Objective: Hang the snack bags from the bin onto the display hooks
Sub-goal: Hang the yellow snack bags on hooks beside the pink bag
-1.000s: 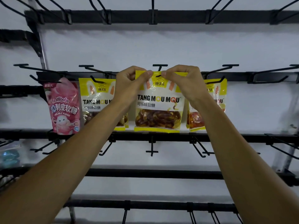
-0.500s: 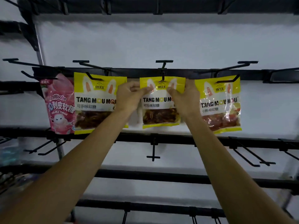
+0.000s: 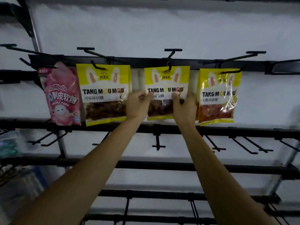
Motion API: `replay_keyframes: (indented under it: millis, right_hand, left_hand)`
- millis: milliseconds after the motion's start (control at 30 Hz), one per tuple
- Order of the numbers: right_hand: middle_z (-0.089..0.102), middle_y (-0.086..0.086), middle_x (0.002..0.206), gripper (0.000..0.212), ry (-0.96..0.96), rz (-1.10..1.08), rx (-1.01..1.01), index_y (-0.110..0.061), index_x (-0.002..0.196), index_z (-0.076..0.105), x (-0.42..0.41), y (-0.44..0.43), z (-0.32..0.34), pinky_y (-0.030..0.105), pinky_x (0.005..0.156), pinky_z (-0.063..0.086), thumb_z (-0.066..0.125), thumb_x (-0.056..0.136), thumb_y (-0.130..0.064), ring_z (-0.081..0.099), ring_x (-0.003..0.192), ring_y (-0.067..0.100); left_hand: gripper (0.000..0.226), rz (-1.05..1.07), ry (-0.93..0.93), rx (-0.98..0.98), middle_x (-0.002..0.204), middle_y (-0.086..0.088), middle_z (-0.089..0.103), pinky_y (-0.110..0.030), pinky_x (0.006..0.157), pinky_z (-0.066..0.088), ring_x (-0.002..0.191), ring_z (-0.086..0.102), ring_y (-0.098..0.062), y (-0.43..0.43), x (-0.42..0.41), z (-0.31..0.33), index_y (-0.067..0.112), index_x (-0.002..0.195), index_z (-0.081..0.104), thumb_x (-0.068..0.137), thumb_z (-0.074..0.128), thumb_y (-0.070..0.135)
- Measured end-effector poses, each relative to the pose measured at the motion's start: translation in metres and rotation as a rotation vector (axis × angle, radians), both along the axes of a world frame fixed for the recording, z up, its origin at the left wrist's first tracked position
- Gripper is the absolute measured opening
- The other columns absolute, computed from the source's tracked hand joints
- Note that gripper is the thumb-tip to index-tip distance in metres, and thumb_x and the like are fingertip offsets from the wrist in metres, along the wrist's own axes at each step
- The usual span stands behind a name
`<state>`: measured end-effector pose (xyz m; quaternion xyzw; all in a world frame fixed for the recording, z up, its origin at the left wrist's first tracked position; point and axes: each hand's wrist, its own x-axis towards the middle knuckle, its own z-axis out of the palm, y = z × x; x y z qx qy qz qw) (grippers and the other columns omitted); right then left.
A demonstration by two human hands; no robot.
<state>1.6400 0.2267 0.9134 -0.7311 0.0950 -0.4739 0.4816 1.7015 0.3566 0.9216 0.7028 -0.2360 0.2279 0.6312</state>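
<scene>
Head view. The middle cola gummy bag hangs at the centre of the black rail on the centre hook. The wire passes through the hole in the yellow header, and the bag looks fully on and roughly straight.

The left hand pinches the bag's left edge at about the brand-name line, thumb on the front and fingers curled behind. The right hand does the same on the right edge. Both hands grip the bag; neither touches the hook.

Toward the rail's left end hang a pink peach gummy bag and a second cola gummy bag. A bear gummy bag hangs just right of the right hand. The lower rail hooks are bare. The lower left corner is blurred clutter; can't tell if that is the bin.

Handling (judgement):
- The pouch is light and soft, and the glossy film is probably a bit slick.
- The gummies sit lumped in the lower window half, so the weight is low and the bag would swing from the hole.
- The flat header and side seals are the stiffest parts. Best hold is a pinch on the side seams or on the header beside the hole, not on the bulging middle.
- The punched hole is the weak spot, so a downward tug could tear it.

Step (judgement): this bag is hung and the hands are squaring it. What's left for it is letting go without knocking the neighbours.
</scene>
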Motion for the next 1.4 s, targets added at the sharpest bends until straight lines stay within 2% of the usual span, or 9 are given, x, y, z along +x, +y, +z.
replay_keyframes:
  millis: [100, 167, 233, 367, 633, 1033, 1167, 1333, 1400]
  right_hand:
    - [0.055, -0.001, 0.083, 0.018, 0.117, -0.012, -0.043, -0.023, 0.089, 0.045, -0.012, 0.003, -0.023, 0.033, 0.065, 0.044, 0.051, 0.102, -0.034, 0.055, 0.072, 0.016]
    - [0.052, -0.002, 0.077, 0.020, 0.245, 0.026, -0.014, -0.011, 0.104, 0.051, -0.025, 0.006, -0.040, 0.029, 0.061, 0.040, 0.047, 0.104, -0.031, 0.050, 0.063, 0.011]
    - [0.056, -0.002, 0.080, 0.027, 0.338, 0.029, -0.039, -0.005, 0.121, 0.050, -0.040, 0.012, -0.058, 0.022, 0.058, 0.039, 0.048, 0.104, -0.025, 0.052, 0.065, 0.011]
    - [0.058, 0.007, 0.135, 0.043, 0.427, -0.047, -0.122, -0.011, 0.142, 0.046, -0.074, 0.032, -0.088, 0.035, 0.095, 0.048, 0.052, 0.102, -0.023, 0.057, 0.118, 0.025]
    - [0.052, 0.011, 0.142, 0.052, 0.914, 0.027, -0.402, -0.014, 0.142, 0.049, -0.123, 0.094, -0.181, 0.041, 0.106, 0.043, 0.056, 0.098, -0.039, 0.049, 0.128, 0.031]
    - [0.046, 0.009, 0.148, 0.060, 1.275, 0.379, -0.444, -0.020, 0.146, 0.043, -0.165, 0.233, -0.380, 0.046, 0.109, 0.039, 0.053, 0.095, -0.050, 0.043, 0.135, 0.031]
    - [0.048, 0.012, 0.143, 0.056, 1.436, 0.631, -0.425, -0.016, 0.145, 0.044, -0.171, 0.280, -0.445, 0.041, 0.100, 0.042, 0.050, 0.097, -0.045, 0.046, 0.129, 0.033]
    - [0.059, 0.017, 0.129, 0.046, 1.530, 0.834, -0.461, -0.008, 0.132, 0.053, -0.183, 0.323, -0.507, 0.041, 0.081, 0.050, 0.047, 0.100, -0.042, 0.059, 0.110, 0.036]
    - [0.060, 0.019, 0.124, 0.045, 1.541, 0.876, -0.460, -0.007, 0.130, 0.053, -0.186, 0.336, -0.518, 0.044, 0.079, 0.055, 0.047, 0.100, -0.040, 0.063, 0.097, 0.032]
  left_hand:
    - [0.023, -0.065, 0.076, 0.071, 0.086, -0.011, 0.069, -0.030, 0.080, 0.052, 0.077, 0.063, -0.013, 0.012, 0.001, -0.032, 0.000, 0.091, 0.071, 0.093, 0.063, 0.022]
    - [0.019, -0.147, 0.158, 0.114, 0.100, -0.010, 0.070, -0.038, 0.089, 0.054, 0.094, 0.067, -0.023, 0.023, 0.000, -0.053, 0.004, 0.104, 0.071, 0.094, 0.061, 0.019]
    - [0.022, -0.169, 0.171, 0.219, 0.108, -0.012, 0.069, -0.034, 0.090, 0.053, 0.102, 0.066, -0.027, 0.038, -0.006, -0.073, 0.005, 0.113, 0.069, 0.096, 0.059, 0.016]
    - [0.032, -0.186, 0.134, 0.469, 0.120, -0.006, 0.066, -0.029, 0.095, 0.050, 0.108, 0.063, -0.021, 0.068, -0.023, -0.110, 0.011, 0.126, 0.062, 0.095, 0.057, 0.011]
    - [0.042, -0.300, 0.178, 0.888, 0.137, 0.000, 0.055, -0.038, 0.103, 0.045, 0.123, 0.053, -0.022, 0.139, -0.080, -0.197, 0.023, 0.135, 0.054, 0.094, 0.057, 0.024]
    - [0.046, -0.312, 0.497, 1.290, 0.142, -0.008, 0.050, -0.039, 0.097, 0.046, 0.123, 0.052, -0.029, 0.279, -0.155, -0.381, 0.023, 0.140, 0.046, 0.095, 0.054, 0.027]
    - [0.023, -0.347, 0.695, 1.311, 0.107, -0.008, 0.064, -0.038, 0.070, 0.053, 0.086, 0.062, -0.025, 0.332, -0.188, -0.435, 0.022, 0.114, 0.059, 0.091, 0.055, 0.023]
    - [0.033, -0.330, 0.882, 1.282, 0.120, -0.009, 0.063, -0.040, 0.092, 0.049, 0.108, 0.060, -0.026, 0.380, -0.228, -0.486, 0.008, 0.118, 0.063, 0.090, 0.059, 0.026]
    - [0.039, -0.338, 0.946, 1.247, 0.120, -0.010, 0.062, -0.041, 0.090, 0.050, 0.109, 0.059, -0.027, 0.393, -0.238, -0.495, 0.007, 0.120, 0.062, 0.088, 0.058, 0.029]
